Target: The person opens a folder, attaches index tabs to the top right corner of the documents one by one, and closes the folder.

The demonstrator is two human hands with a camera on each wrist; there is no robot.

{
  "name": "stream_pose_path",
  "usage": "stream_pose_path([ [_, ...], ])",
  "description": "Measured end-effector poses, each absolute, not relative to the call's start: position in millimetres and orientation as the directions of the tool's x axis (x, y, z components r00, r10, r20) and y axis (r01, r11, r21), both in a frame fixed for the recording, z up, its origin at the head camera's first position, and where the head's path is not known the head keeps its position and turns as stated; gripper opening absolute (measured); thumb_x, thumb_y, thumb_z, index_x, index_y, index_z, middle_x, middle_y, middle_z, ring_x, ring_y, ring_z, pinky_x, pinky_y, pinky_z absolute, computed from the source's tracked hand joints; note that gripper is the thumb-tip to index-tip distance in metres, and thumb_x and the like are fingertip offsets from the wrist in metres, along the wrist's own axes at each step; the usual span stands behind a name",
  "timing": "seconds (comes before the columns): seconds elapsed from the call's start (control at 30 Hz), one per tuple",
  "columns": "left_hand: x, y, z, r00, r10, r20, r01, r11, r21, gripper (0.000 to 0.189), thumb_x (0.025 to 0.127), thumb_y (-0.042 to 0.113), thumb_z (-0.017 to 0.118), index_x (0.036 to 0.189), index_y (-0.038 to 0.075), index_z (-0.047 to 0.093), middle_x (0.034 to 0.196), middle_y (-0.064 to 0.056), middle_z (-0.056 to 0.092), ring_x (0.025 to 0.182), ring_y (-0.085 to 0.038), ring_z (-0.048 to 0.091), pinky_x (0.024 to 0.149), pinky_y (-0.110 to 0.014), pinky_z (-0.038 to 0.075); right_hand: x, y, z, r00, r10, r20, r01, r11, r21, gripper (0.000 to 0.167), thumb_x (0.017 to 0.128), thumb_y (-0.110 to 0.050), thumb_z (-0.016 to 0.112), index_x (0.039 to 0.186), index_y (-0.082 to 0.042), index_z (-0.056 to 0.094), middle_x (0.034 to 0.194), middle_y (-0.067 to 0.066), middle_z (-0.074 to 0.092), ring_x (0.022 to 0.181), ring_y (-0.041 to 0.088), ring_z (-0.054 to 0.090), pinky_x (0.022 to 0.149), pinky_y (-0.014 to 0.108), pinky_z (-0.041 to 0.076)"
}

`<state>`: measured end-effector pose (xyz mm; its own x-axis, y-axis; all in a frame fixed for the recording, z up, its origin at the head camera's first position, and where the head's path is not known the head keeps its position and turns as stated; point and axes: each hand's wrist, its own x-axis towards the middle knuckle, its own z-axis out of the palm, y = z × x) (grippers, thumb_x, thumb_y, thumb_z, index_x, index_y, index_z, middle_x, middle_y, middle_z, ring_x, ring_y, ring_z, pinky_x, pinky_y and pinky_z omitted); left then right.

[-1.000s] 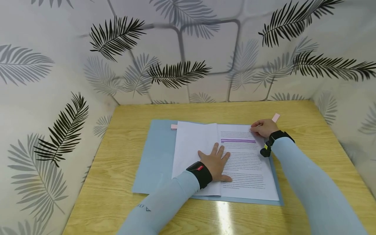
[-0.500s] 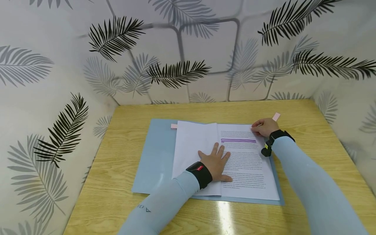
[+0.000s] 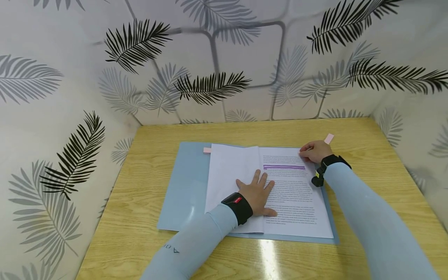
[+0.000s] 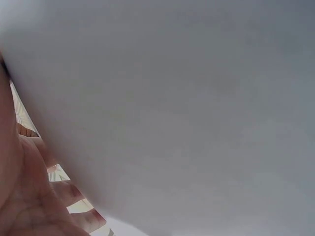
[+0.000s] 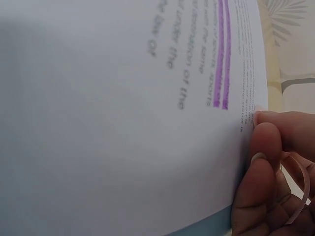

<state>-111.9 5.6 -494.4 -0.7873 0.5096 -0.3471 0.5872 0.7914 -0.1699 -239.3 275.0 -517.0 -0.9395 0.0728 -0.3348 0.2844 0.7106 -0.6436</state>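
Note:
An open folder (image 3: 183, 182) with a blue-grey cover lies on the table, with white pages inside. The printed page (image 3: 290, 194) on the right bears purple highlighter lines (image 3: 284, 167). My left hand (image 3: 257, 196) rests on the pages near the fold, fingers spread; in the left wrist view white paper (image 4: 187, 123) fills most of the picture beside this palm. At the printed page's upper right edge, my right hand (image 3: 314, 151) pinches a pink sticky tab (image 5: 302, 184), fingertips right at the paper. The tab's far end sticks out beyond the hand; its middle is hidden by the fingers.
Another pink tab (image 3: 207, 150) juts from the top left of the turned pages (image 3: 229, 167). The wood-grain table (image 3: 140, 194) meets a leaf-patterned backdrop (image 3: 245, 58) at the back and sides. Both forearms reach in from the front.
Over the last second my right hand has shifted very slightly. The left hand stays in place on the pages.

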Motion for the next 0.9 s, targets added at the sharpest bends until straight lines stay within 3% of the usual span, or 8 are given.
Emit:
stream_pose_path([
  [0.9,-117,7,-507,-0.785,0.51,-0.351,0.585,0.797,-0.151,0.106,0.068,0.089,0.044,0.154,0.034,0.018,0.161,-0.002,0.014,0.147,-0.028,0.006,0.09,-0.071,0.036,-236,270,-514,-0.94,0.075,-0.331,0.28,0.723,-0.631,0.025,0.092,-0.024,0.066,0.107,-0.004,0.067,0.091,0.012,0.065,0.078,0.023,0.059,0.065,0.028,0.047],
])
